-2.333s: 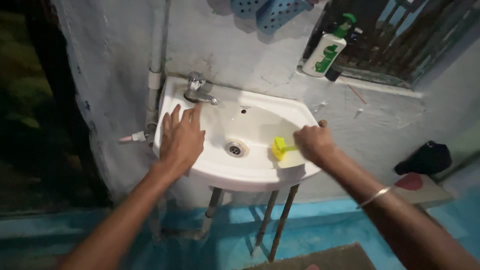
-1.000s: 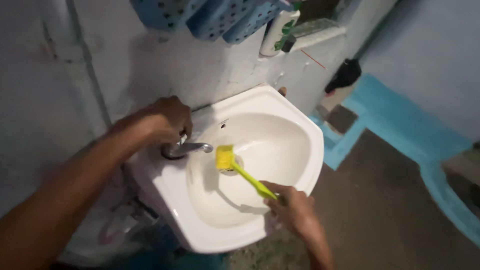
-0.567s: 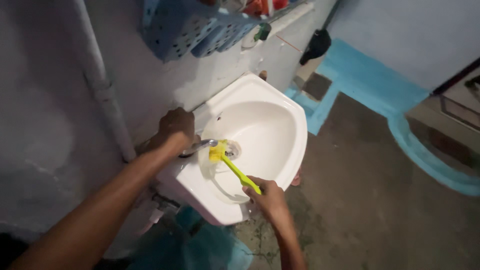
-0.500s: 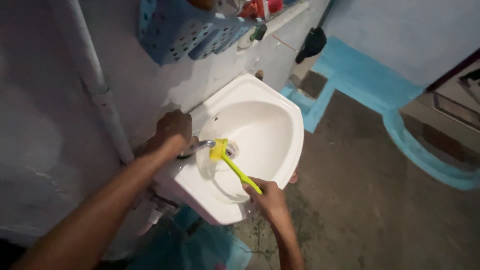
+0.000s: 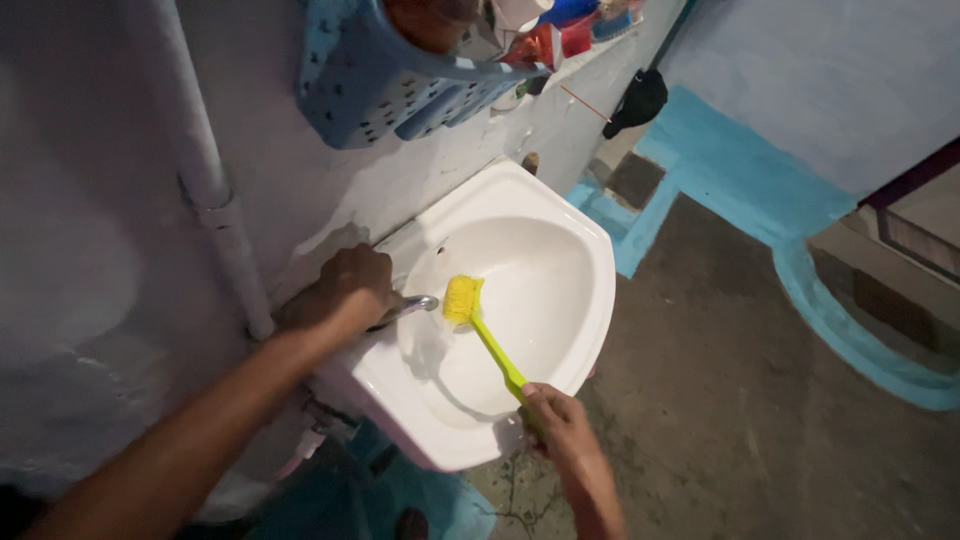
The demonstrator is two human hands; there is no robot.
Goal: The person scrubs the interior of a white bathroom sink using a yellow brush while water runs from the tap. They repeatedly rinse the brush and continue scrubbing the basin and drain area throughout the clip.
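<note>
Tap (image 5: pixel 405 308) body hidden under left hand (image 5: pixel 345 290), only the spout tip shows at frame centre. Brush (image 5: pixel 478 326) handle end buried in right hand (image 5: pixel 557 423); drain covered by the brush head. Blue basket (image 5: pixel 390 90) cut off by the top edge, contents too partial to identify. Dark object (image 5: pixel 638 100) upper right too small to tell. Both forearms run off the bottom edge.

Yellow brush (image 5: pixel 463 298) head lifted off the drain, now just below the tap spout (image 5: pixel 418 303), right hand (image 5: pixel 556 420) drawn slightly back.
</note>
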